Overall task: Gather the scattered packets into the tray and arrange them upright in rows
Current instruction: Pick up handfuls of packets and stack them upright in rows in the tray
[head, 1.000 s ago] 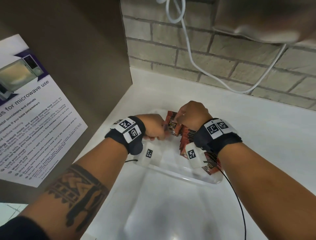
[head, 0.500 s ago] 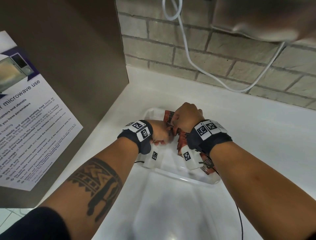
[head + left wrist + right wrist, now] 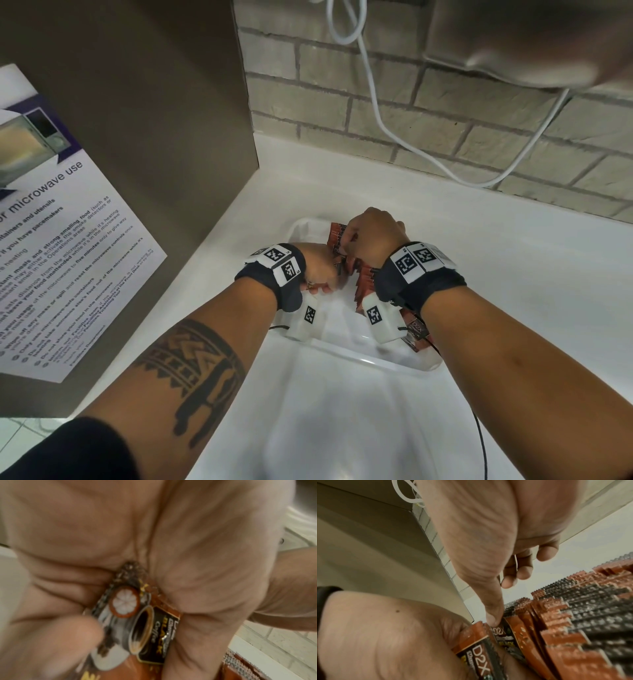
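Left hand [image 3: 317, 265] is over the tray [image 3: 394, 363], left of the packets [image 3: 364, 279], fingers curled round one packet [image 3: 137, 626]; judged, it is held ready for insertion. Right hand [image 3: 375, 236] is above the row, thumb [image 3: 493, 615] pressed between packet tops, other fingers curled and holding nothing; judged, it parts or steadies them. Packets stand edge-up in the tray, directly under both hands. One packet [image 3: 416, 334] sits at the tray's right end.

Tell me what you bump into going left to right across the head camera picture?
Microwave poster → left hand gripping a coffee packet → right hand on the packet row in the tray → white cable.
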`<state>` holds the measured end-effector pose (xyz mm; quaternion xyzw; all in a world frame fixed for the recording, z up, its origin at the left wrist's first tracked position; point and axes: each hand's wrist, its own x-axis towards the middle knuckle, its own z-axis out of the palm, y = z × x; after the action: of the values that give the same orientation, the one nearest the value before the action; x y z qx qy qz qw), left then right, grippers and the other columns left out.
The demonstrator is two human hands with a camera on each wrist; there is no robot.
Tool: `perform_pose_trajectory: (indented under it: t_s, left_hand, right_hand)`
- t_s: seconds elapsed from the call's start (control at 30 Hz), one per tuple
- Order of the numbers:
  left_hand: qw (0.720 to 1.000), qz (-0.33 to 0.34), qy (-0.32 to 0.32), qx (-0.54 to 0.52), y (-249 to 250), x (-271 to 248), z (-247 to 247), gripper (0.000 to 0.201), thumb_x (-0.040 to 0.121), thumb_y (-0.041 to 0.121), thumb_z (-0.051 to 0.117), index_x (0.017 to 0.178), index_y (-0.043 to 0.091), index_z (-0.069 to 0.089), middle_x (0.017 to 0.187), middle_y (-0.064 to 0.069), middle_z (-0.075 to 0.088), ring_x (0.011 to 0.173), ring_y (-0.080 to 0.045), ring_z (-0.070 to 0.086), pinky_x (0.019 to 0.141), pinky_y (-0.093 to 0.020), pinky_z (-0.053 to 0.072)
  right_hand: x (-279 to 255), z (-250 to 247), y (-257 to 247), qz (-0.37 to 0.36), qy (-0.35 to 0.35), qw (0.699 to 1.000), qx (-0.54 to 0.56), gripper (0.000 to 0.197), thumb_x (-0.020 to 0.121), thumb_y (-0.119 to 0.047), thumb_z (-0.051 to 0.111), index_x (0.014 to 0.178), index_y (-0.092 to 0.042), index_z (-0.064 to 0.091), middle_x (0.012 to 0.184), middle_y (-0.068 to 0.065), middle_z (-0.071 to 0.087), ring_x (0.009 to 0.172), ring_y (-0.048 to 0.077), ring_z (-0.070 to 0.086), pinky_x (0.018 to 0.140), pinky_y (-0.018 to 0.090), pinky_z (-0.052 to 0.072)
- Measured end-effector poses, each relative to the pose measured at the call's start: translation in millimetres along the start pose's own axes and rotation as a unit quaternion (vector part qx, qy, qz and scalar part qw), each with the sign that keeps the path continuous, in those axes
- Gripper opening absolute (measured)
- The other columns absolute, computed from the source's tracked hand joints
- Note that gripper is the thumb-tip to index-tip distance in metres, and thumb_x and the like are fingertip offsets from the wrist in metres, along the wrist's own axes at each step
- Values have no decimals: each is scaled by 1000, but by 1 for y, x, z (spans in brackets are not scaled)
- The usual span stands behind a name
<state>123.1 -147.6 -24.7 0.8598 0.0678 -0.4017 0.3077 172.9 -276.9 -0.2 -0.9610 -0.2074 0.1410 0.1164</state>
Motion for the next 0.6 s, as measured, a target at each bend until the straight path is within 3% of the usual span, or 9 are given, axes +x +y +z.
perform_pose_trajectory:
  t_s: [0.13, 0.23, 0.3, 0.4, 0.53, 0.6]
  left_hand:
    - [1000, -8, -2, -22, -1, 0, 0, 28, 87, 15, 63, 111, 1, 70, 76, -2, 64, 67, -21, 57, 49, -19, 42]
    - [999, -13, 10, -28, -1, 0, 1, 7, 88, 13, 64, 90, 7, 67, 69, -1, 62, 68, -22, 57, 54, -23, 43]
    - [999, -12, 16, -27, -1, 0, 1, 4, 88, 12, 64, 85, 9, 66, 67, -1, 62, 68, -22, 58, 55, -24, 44]
    - [999, -10, 12, -31, -2, -1, 1, 6, 88, 12, 64, 90, 7, 67, 73, -4, 64, 70, -22, 59, 58, -27, 45]
    - [996, 4, 18, -89, -10, -6, -8, 17, 93, 15, 69, 107, 6, 72, 89, -5, 66, 77, -20, 61, 70, -27, 53]
    - [986, 33, 40, -160, -14, -10, -15, 20, 93, 15, 73, 110, 5, 72, 92, -6, 68, 82, -17, 65, 73, -27, 60]
  right_hand:
    - [-3, -3, 0, -3, 0, 1000, 7, 15, 85, -22, 63, 86, -28, 76, 101, -4, 62, 100, 21, 56, 93, 39, 38]
    - [-3, -3, 1, 3, 5, 1000, 27, 16, 84, -20, 65, 78, -32, 74, 91, -9, 64, 100, 20, 58, 92, 37, 38]
    - [-2, -3, 2, 6, 5, 999, 32, 15, 83, -20, 67, 77, -33, 74, 82, -13, 60, 99, 19, 58, 90, 36, 38]
    - [-3, -6, 4, 3, 2, 999, 40, 8, 83, -24, 71, 80, -31, 74, 77, -15, 56, 98, 18, 59, 92, 37, 39]
    - [-3, -11, 9, 2, 18, 997, 73, 8, 86, -29, 69, 83, -27, 76, 85, -14, 64, 96, 16, 61, 95, 38, 45]
    - [-5, -14, 12, -19, 21, 993, 117, 10, 87, -34, 69, 84, -26, 74, 83, -17, 64, 89, 8, 61, 83, 26, 47]
